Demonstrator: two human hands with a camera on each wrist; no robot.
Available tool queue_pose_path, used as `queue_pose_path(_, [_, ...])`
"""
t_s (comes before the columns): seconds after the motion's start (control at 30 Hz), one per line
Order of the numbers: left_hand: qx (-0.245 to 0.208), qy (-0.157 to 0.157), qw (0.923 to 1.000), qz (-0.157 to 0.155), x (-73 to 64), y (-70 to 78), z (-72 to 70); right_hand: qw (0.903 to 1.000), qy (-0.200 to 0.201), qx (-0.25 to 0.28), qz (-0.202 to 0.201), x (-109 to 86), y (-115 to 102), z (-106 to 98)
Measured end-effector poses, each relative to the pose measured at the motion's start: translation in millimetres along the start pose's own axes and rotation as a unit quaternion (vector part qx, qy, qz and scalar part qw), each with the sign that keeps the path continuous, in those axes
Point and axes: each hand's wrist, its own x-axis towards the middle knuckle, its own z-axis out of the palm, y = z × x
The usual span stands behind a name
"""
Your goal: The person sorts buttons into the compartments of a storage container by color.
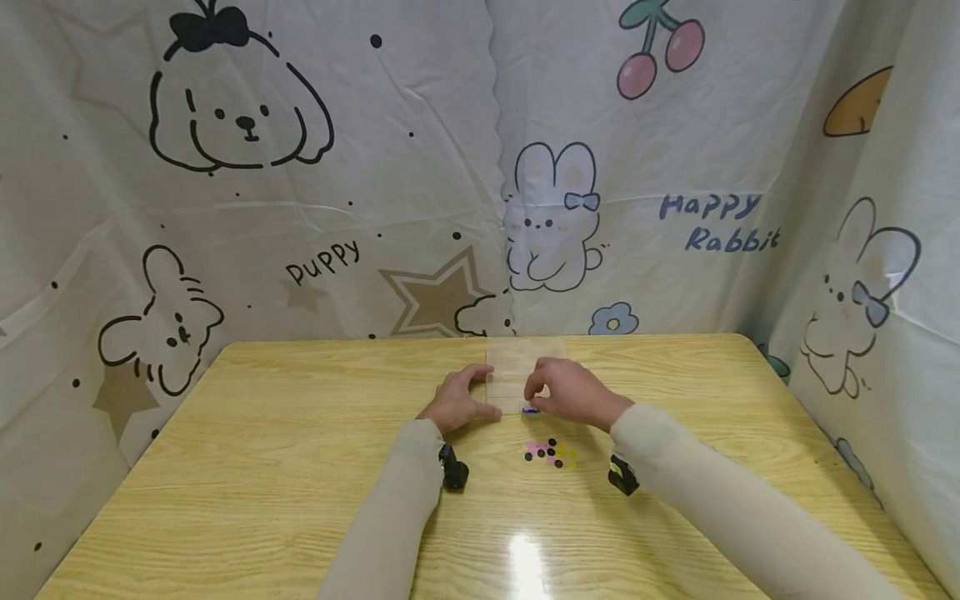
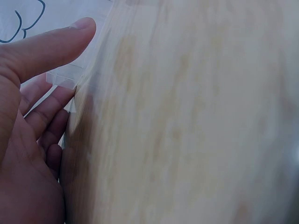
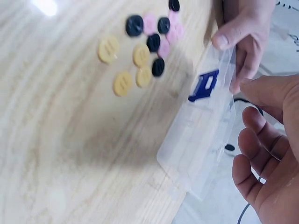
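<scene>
A clear plastic box (image 3: 187, 126) with a blue clasp (image 3: 204, 86) on its front lies near the table's far edge. My left hand (image 1: 459, 398) straddles the left end of the box, its thumb at the front and fingers behind. In the left wrist view the left fingertips (image 2: 70, 93) meet a clear corner. Above the clasp is my right hand (image 1: 570, 392), thumb and fingers loosely bent. The right wrist view shows the right thumb (image 3: 261, 88) over the box's rim and nothing between thumb and fingers.
On the table (image 1: 300, 467), in front of the box, lies a small group of black, pink and yellow buttons (image 1: 551, 452). A printed cloth (image 1: 420, 167) hangs behind the far edge and along the sides. Cameras are strapped to both wrists.
</scene>
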Motion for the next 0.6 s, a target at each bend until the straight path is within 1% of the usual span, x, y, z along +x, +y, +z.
queue_pose_path(0.23, [-0.002, -0.003, 1.0000, 0.005, 0.1, -0.8, -0.6, 0.9996, -0.004, 0.000, -0.030, -13.5, -10, 5])
queue_pose_path(0.43, [-0.006, -0.004, 1.0000, 0.005, -0.5, -0.5, -0.8, 0.9991, -0.021, 0.015, -0.033, -22.1, -12, 11])
queue_pose_path(0.6, [-0.008, -0.003, 0.9999, 0.005, -0.9, -0.1, -1.0, 0.9984, -0.031, 0.015, -0.045, -27.3, -11, 17])
